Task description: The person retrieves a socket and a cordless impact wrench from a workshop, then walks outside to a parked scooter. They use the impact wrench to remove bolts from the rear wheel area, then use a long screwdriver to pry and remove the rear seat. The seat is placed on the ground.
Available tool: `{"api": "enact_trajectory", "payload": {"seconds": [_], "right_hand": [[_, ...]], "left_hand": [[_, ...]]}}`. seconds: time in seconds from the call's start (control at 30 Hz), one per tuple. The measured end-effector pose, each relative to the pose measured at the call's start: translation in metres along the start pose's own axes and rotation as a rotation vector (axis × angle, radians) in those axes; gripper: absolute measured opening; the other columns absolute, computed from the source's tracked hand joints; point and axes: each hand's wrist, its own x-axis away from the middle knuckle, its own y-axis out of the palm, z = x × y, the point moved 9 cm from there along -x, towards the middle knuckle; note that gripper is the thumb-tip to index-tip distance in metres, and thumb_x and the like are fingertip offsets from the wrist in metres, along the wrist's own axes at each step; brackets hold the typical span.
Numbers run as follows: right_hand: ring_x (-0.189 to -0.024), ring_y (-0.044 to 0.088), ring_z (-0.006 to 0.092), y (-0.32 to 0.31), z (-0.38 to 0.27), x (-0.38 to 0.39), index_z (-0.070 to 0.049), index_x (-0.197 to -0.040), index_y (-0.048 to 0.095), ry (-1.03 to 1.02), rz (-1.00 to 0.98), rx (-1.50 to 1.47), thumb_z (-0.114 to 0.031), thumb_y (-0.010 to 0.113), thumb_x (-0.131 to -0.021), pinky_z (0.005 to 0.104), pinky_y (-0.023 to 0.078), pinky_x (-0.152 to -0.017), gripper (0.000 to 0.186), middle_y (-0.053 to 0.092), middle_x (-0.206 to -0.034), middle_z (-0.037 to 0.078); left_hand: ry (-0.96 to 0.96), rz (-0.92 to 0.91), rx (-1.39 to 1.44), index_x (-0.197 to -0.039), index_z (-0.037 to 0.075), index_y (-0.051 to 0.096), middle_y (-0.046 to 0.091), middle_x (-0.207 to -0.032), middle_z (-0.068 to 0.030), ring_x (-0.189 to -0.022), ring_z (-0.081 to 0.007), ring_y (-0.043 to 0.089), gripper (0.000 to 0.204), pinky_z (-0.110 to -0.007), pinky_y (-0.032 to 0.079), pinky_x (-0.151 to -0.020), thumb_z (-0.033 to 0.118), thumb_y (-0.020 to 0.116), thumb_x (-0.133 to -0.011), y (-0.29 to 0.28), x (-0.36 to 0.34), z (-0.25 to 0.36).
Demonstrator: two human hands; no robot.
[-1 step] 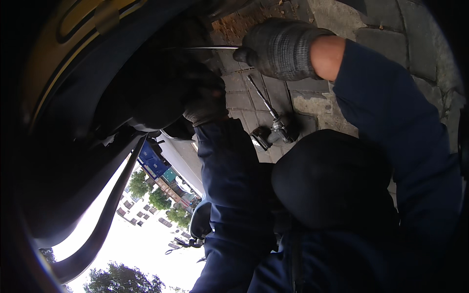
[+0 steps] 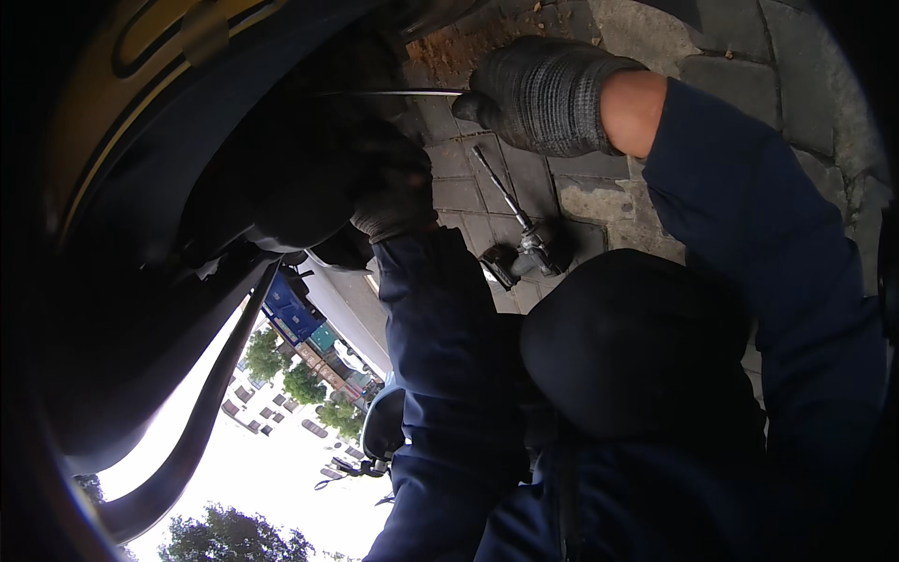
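Note:
My right hand (image 2: 548, 98), in a grey knit glove, is closed round the near end of a long thin metal rod (image 2: 412, 92), which could be a screwdriver shaft. Its grip end is hidden in my fist, and the far end runs left into deep shadow under a dark vehicle body (image 2: 215, 178). My left hand (image 2: 398, 192), also gloved, reaches up into that same shadow beside a rounded black part (image 2: 304, 220). Its fingers are too dark to make out. Below my right hand, a cordless power driver (image 2: 534, 253) with a long bit lies on the paving.
Grey paving stones (image 2: 740, 103) spread under my right arm, with brown debris (image 2: 449, 51) near the shadow. My dark-clad knee (image 2: 637, 347) rises between my arms. A yellow-edged panel (image 2: 103, 140) curves at upper left. Trees (image 2: 304, 384) and buildings show beyond.
My right hand has shifted very slightly to the right, with the metal rod in it. My left hand and the power driver look the same.

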Motion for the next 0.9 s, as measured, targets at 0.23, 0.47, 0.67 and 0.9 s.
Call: {"api": "enact_trajectory", "payload": {"seconds": [0.23, 0.47, 0.67, 0.9], "right_hand": [[-0.07, 0.061, 0.0253, 0.0, -0.026, -0.025, -0.005, -0.093, 0.063, -0.077, 0.093, -0.222, -0.037, 0.039, -0.094, 0.0398, 0.047, -0.072, 0.04, 0.062, -0.074, 0.012], [-0.071, 0.061, 0.0272, 0.058, 0.03, 0.009, -0.001, -0.096, 0.06, -0.038, 0.042, -0.142, -0.04, 0.042, -0.092, 0.041, 0.047, -0.07, 0.042, 0.06, -0.071, 0.015], [-0.079, 0.061, 0.0343, 0.113, 0.07, 0.062, 0.002, -0.099, 0.056, 0.121, -0.062, -0.124, -0.029, 0.057, -0.084, 0.0423, 0.047, -0.071, 0.034, 0.062, -0.08, 0.019], [-0.083, 0.061, 0.0372, 0.15, 0.119, 0.083, 0.0, -0.101, 0.057, 0.183, -0.103, 0.133, -0.027, 0.059, -0.081, 0.0431, 0.047, -0.073, 0.034, 0.062, -0.084, 0.022]], "left_hand": [[0.085, -0.051, -0.259, -0.118, 0.001, 0.048, 0.054, -0.116, -0.012, -0.101, -0.0205, 0.057, 0.036, -0.031, 0.048, -0.087, 0.026, 0.042, -0.092, -0.001, -0.002, 0.014], [0.164, -0.068, -0.399, -0.115, 0.003, 0.051, 0.057, -0.11, -0.0091, -0.094, -0.0181, 0.058, 0.036, -0.028, 0.05, -0.079, 0.028, 0.048, -0.089, -0.006, -0.008, 0.03], [0.308, 0.057, -0.482, -0.112, 0.003, 0.053, 0.059, -0.105, -0.0087, -0.087, -0.0191, 0.06, 0.039, -0.028, 0.052, -0.068, 0.032, 0.053, -0.086, -0.013, -0.007, 0.038], [0.29, -0.115, -0.172, -0.11, 0.006, 0.056, 0.059, -0.111, -0.0107, -0.099, -0.0262, 0.058, 0.039, -0.043, 0.054, -0.08, 0.033, 0.058, -0.082, 0.006, -0.009, 0.018]]}}
